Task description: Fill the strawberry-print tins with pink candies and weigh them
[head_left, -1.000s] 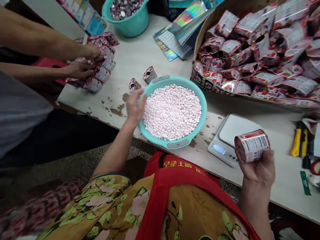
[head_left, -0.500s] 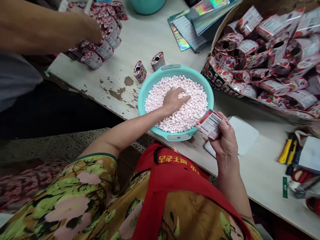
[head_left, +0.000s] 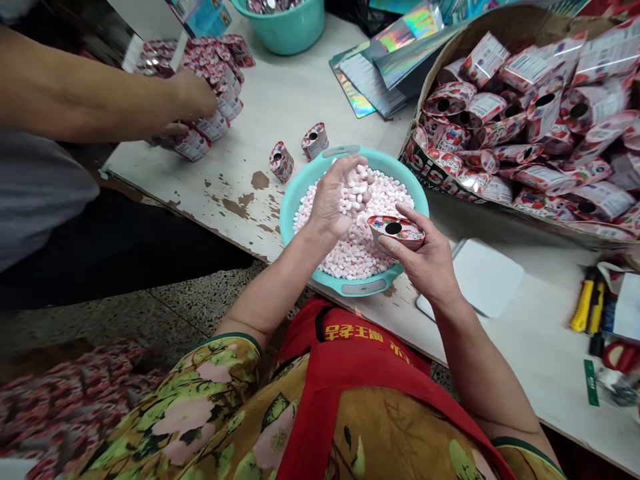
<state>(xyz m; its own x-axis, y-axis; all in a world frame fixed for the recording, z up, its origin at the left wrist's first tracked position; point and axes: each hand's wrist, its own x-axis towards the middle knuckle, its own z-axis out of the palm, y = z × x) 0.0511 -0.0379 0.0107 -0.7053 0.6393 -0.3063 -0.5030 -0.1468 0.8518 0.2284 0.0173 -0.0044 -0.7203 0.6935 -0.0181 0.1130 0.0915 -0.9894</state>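
Observation:
My left hand [head_left: 327,203] is cupped around a scoop of small pale pink candies [head_left: 357,190], lifted just over the turquoise basin [head_left: 287,217]. Beneath it, the same kind of candies [head_left: 345,261] fill the basin. My right hand [head_left: 434,257] grips a red printed candy pouch [head_left: 409,234] between thumb and fingers over the basin's right side. The pouch's end with a round dark hole faces up, close to the fingers of my left hand. Two similar pouches stand just beyond the basin, the nearer pouch [head_left: 281,162] and the farther one [head_left: 315,141].
A cardboard box [head_left: 417,150] heaped with pouches stands at right. A white flat device [head_left: 487,277] lies before it, with yellow cutters [head_left: 583,305] farther right. Across the table, a co-worker's hand [head_left: 195,93] touches rows of pouches [head_left: 227,77]. Holographic sheets [head_left: 367,80] and another turquoise basin [head_left: 287,33] lie behind.
My left hand has risen out of the candies with a handful. My right hand has brought the pouch left over the basin and turned its holed end up. The co-worker's hand has shifted slightly.

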